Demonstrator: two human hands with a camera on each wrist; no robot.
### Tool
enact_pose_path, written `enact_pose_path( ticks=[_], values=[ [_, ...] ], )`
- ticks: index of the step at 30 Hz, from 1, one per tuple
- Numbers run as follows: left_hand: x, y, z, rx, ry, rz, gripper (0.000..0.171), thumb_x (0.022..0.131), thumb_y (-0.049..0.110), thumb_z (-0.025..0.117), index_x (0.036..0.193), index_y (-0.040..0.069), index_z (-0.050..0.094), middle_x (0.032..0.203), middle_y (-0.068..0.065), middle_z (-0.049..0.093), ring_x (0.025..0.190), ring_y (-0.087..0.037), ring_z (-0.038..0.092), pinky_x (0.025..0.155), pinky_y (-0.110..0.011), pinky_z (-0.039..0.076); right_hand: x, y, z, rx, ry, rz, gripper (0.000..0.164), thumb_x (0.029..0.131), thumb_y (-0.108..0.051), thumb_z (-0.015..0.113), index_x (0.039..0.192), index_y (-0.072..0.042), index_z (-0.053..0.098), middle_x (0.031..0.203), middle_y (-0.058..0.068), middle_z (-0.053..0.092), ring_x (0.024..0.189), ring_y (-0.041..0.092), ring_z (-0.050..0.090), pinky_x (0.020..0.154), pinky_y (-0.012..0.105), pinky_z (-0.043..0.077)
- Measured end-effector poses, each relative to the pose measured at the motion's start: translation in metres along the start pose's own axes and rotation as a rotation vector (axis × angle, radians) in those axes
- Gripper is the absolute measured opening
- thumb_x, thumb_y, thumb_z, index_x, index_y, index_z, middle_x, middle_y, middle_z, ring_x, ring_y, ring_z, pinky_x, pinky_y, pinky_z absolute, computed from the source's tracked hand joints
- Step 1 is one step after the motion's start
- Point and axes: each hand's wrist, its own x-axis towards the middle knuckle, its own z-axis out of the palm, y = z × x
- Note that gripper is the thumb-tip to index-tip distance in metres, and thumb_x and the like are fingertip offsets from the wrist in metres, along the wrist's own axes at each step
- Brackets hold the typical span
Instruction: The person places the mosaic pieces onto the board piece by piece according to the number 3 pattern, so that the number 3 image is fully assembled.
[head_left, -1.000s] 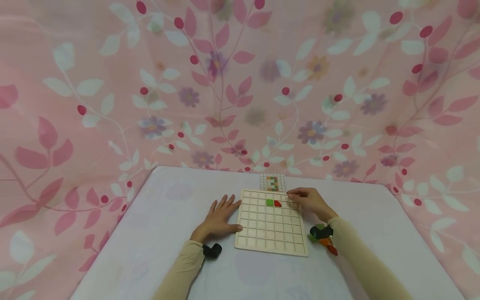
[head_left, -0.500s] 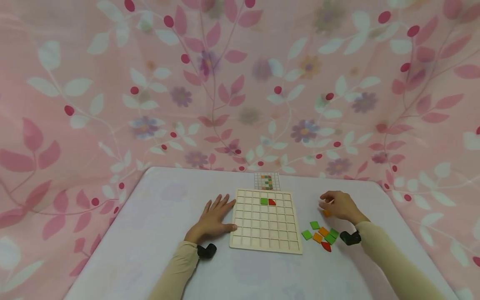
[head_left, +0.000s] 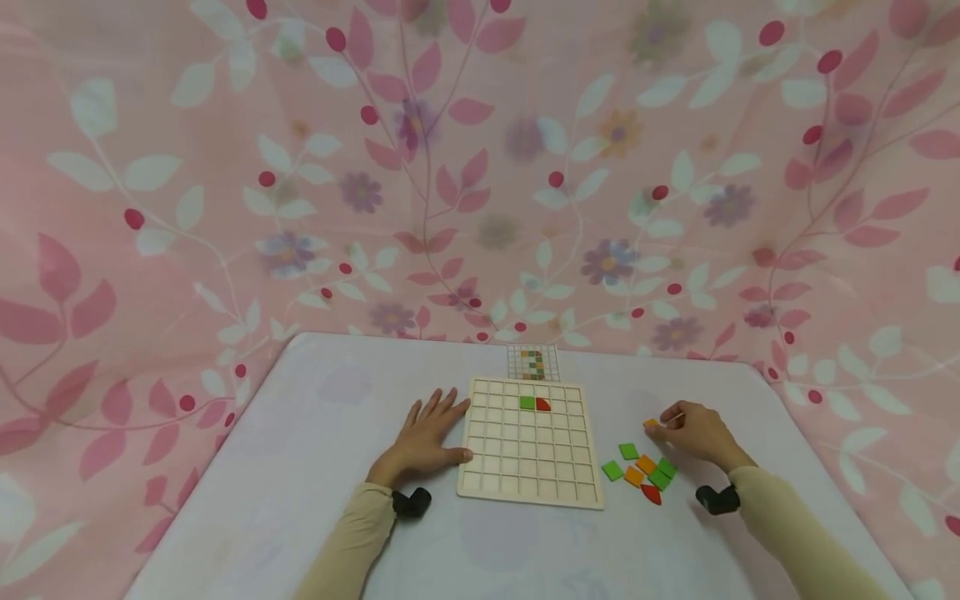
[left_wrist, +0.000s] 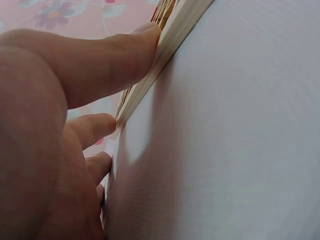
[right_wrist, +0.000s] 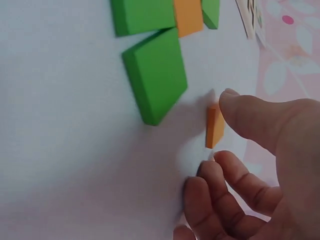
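My left hand (head_left: 427, 437) lies spread on the white cloth, its thumb and index fingertip against the left edge of the wooden grid board (head_left: 528, 467). The left wrist view has the thumb (left_wrist: 120, 60) right at the board's side. To the right of the board, my right hand (head_left: 697, 429) has its thumb and curled fingers at opposite ends of an orange square tile (right_wrist: 215, 127) low at the cloth. On the board, a green square tile (head_left: 528, 403) sits beside a red quarter-round tile (head_left: 543, 405) in the second row.
Loose tiles lie between the board and my right forearm: several green squares (head_left: 627, 451), orange squares (head_left: 646, 464) and a red quarter-round piece (head_left: 652, 494). A printed pattern card (head_left: 513, 360) lies behind the board. A floral curtain (head_left: 480, 167) hangs beyond the table.
My right hand has moved from the board's upper right corner out to the right, down to the orange tile. My left hand stays at the board's edge. The head view has shifted slightly.
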Motion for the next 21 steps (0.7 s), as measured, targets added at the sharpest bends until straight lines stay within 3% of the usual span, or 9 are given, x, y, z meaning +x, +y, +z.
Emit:
enact_pose_path(
  ticks=[11,21],
  values=[
    [0.0,-0.001,0.0,0.01,0.006,-0.004,0.091,0.091,0.048,0.076,0.165,0.012,0.038,0.176,-0.018,0.022,0.165,-0.043,0.009,0.128,-0.071,0.002,-0.005,-0.002,0.017,0.039,0.059,0.057,0.043,0.097,-0.039,0.076,0.11,0.002,0.069,0.095,0.011,0.072,0.083,0.023,0.061,0.07,0.031,0.05],
    [0.002,-0.006,0.005,0.017,0.001,-0.003,0.091,0.092,0.05,0.074,0.167,0.016,0.035,0.178,-0.013,0.017,0.167,-0.039,0.005,0.13,-0.067,-0.001,-0.01,0.004,0.024,0.042,0.128,0.045,0.043,0.099,-0.031,0.074,0.12,0.005,0.066,0.1,0.017,0.074,0.086,0.027,0.065,0.074,0.035,0.053]
  ],
)
